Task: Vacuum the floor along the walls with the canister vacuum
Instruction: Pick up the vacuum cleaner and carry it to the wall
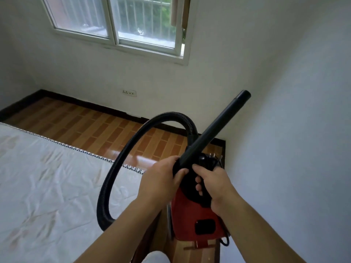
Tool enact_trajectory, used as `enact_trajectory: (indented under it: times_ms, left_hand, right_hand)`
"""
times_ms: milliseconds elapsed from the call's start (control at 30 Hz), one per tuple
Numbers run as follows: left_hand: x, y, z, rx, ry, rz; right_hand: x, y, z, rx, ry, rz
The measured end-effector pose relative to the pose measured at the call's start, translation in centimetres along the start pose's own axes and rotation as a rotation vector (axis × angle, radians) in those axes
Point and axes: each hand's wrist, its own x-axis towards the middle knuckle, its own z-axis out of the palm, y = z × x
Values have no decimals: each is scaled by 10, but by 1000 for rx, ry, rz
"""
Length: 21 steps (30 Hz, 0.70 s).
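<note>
**Task item.** The canister vacuum [191,215], red with a black top, is on the strip of floor [114,133] at the floor's right edge, between the mattress [47,177] and the right-hand wall [284,130]. It is directly below the hands.

**Wand.** The black wand [214,128] is held clear of the floor. Its long axis runs from the hands up and to the right, and the open end is raised toward the right-hand wall. No floor head is seen on that end. The ribbed hose [121,160] loops out to the left over the mattress edge and returns to the wand's lower end.

**Hands.** The left hand [161,177] is wrapped around the collar at the wand's lower end. The right hand [212,183] is just beside it, fingers curled around a black grip. Whether that grip belongs to the wand or to the canister cannot be told. Both hands are at the wand's near end, and neither is nearer the tip.

**Surroundings.** A dark skirting [95,106] lines the floor's far edge, below a socket [129,93] and a window [117,25].

**Assessment.** Cleaning is judged not yet begun. The coming move turns on lowering the raised end toward the floor's right edge or far right corner.
</note>
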Motion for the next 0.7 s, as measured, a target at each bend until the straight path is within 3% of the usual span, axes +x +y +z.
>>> enact_trajectory:
  times_ms: [333, 700]
  left_hand:
    - [159, -30, 27, -45, 56, 16]
    - [298, -42, 48, -26, 22, 27]
  right_hand:
    - [147, -70, 20, -118, -14, 14]
    - [283, -135, 26, -81, -37, 18]
